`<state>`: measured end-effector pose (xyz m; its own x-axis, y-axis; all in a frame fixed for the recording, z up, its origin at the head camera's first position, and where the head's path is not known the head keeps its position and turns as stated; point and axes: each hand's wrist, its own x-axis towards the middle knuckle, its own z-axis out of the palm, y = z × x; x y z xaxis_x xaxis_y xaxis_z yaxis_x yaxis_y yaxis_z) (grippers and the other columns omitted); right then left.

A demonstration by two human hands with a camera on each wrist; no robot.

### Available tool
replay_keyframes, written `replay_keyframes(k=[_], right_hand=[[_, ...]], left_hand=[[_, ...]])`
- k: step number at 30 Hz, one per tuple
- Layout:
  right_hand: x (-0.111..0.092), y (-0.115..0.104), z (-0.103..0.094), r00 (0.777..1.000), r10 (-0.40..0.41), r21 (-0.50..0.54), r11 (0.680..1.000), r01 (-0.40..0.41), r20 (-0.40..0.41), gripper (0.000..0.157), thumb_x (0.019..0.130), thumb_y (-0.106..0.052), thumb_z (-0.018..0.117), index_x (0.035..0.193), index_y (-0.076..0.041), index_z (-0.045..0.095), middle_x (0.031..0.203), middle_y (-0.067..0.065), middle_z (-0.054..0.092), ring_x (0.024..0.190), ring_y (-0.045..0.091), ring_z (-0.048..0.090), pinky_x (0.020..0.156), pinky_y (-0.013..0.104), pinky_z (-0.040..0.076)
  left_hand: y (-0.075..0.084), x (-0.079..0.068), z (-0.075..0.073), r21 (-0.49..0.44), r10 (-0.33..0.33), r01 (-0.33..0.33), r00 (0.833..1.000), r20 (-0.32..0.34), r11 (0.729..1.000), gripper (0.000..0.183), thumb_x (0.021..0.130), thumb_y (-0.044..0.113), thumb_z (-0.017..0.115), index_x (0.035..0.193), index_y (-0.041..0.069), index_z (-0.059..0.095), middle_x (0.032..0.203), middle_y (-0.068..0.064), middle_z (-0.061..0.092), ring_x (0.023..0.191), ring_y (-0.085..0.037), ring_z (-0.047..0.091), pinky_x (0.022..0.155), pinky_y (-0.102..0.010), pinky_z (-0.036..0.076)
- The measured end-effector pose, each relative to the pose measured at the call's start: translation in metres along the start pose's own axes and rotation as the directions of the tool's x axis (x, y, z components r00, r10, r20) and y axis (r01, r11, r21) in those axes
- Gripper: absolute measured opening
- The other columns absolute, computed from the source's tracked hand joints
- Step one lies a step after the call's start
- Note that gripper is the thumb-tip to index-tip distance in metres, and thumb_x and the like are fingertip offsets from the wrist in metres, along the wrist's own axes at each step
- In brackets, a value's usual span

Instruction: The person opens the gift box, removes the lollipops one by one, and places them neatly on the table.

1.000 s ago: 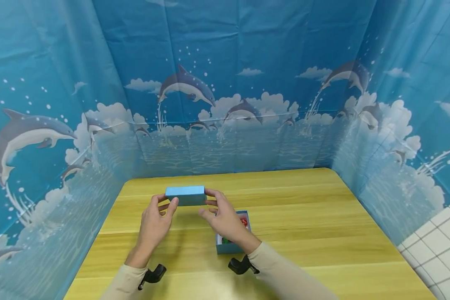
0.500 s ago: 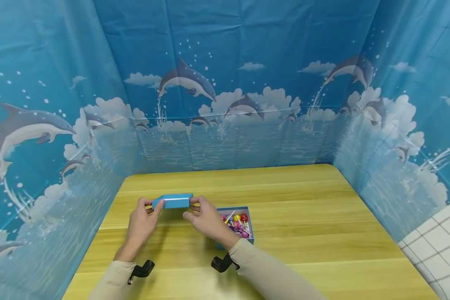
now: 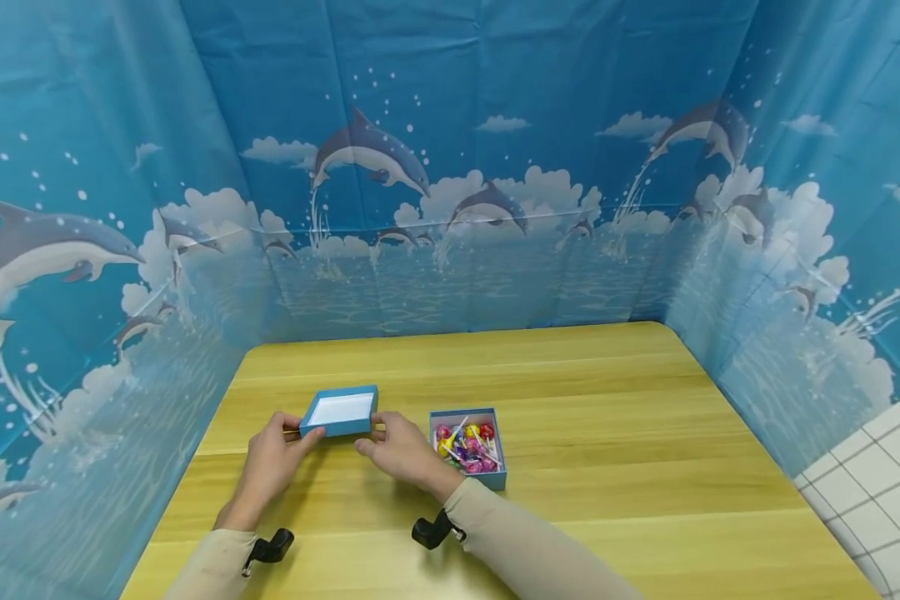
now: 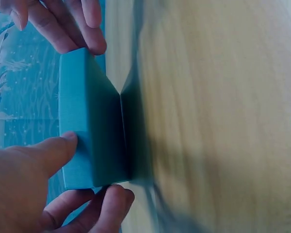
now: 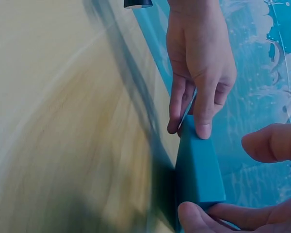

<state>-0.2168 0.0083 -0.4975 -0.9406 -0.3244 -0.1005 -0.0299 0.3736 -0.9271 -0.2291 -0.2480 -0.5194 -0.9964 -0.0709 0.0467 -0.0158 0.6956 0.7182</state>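
Observation:
Both hands hold a shallow blue box lid above the left part of the table, its white inside turned up. My left hand grips the left end, with the thumb against the front wall and fingers bent beneath, as the left wrist view of the lid shows. At the opposite end, the fingers of my right hand bear on the lid, while its thumb stands off the wall. Right of the hands, a blue box sits on the table, filled with colourful lollipops.
The yellow wood-grain table extends to the right of the box. A blue dolphin-print curtain encloses its back and sides. Black wrist mounts stick out from both sleeves.
The lid has moved left and down towards the table, tipping so its white inside shows. Both hands moved with it, and the lollipop box, partly covered by my right hand before, is uncovered.

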Motion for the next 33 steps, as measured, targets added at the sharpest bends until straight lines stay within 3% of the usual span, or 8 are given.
replay_keyframes(k=[7, 15, 23, 27, 33], right_hand=[[0.001, 0.003, 0.009, 0.999, 0.031, -0.044, 0.999, -0.03, 0.028, 0.077, 0.113, -0.035, 0.078, 0.17, 0.009, 0.049, 0.162, 0.031, 0.066, 0.142, 0.043, 0.073, 0.12, 0.06, 0.061], [-0.002, 0.005, 0.012, 0.998, 0.049, -0.062, 0.997, -0.046, 0.049, 0.077, 0.112, -0.036, 0.077, 0.17, 0.007, 0.05, 0.159, 0.029, 0.068, 0.142, 0.044, 0.071, 0.124, 0.066, 0.056], [-0.002, 0.004, 0.008, 0.996, 0.052, -0.083, 0.995, -0.046, 0.07, 0.081, 0.112, -0.039, 0.079, 0.173, 0.005, 0.048, 0.138, 0.022, 0.078, 0.126, 0.038, 0.077, 0.116, 0.064, 0.061], [-0.004, 0.0, 0.0, 0.997, 0.032, -0.126, 0.992, -0.024, 0.066, 0.081, 0.114, -0.041, 0.076, 0.175, 0.003, 0.045, 0.148, 0.025, 0.075, 0.132, 0.039, 0.076, 0.115, 0.062, 0.063], [-0.008, -0.004, -0.012, 0.997, -0.021, -0.086, 0.996, 0.027, 0.078, 0.072, 0.117, -0.037, 0.072, 0.174, 0.001, 0.048, 0.178, 0.024, 0.054, 0.153, 0.045, 0.067, 0.121, 0.062, 0.06]], left_hand=[[-0.003, -0.004, 0.004, 0.052, -0.011, 0.011, 1.0, -0.002, 0.999, 0.047, 0.112, 0.031, 0.082, 0.135, -0.006, 0.065, 0.135, -0.033, 0.076, 0.129, -0.051, 0.077, 0.107, -0.063, 0.064], [-0.006, -0.006, 0.01, 0.119, -0.005, 0.004, 1.0, 0.003, 0.993, 0.051, 0.111, 0.033, 0.083, 0.136, -0.008, 0.066, 0.132, -0.033, 0.077, 0.124, -0.049, 0.076, 0.108, -0.065, 0.062], [0.0, -0.005, 0.012, 0.145, 0.021, -0.02, 1.0, -0.006, 0.989, 0.059, 0.111, 0.029, 0.084, 0.146, -0.013, 0.062, 0.144, -0.038, 0.071, 0.135, -0.054, 0.07, 0.114, -0.068, 0.058], [0.009, -0.007, 0.013, 0.155, 0.044, -0.043, 0.999, -0.003, 0.987, 0.069, 0.111, 0.029, 0.083, 0.158, -0.012, 0.054, 0.159, -0.041, 0.058, 0.145, -0.057, 0.061, 0.121, -0.071, 0.053], [0.021, -0.013, 0.026, 0.133, 0.133, -0.132, 0.991, 0.004, 0.982, 0.07, 0.11, 0.027, 0.086, 0.163, -0.007, 0.055, 0.164, -0.037, 0.053, 0.152, -0.057, 0.057, 0.125, -0.073, 0.05]])
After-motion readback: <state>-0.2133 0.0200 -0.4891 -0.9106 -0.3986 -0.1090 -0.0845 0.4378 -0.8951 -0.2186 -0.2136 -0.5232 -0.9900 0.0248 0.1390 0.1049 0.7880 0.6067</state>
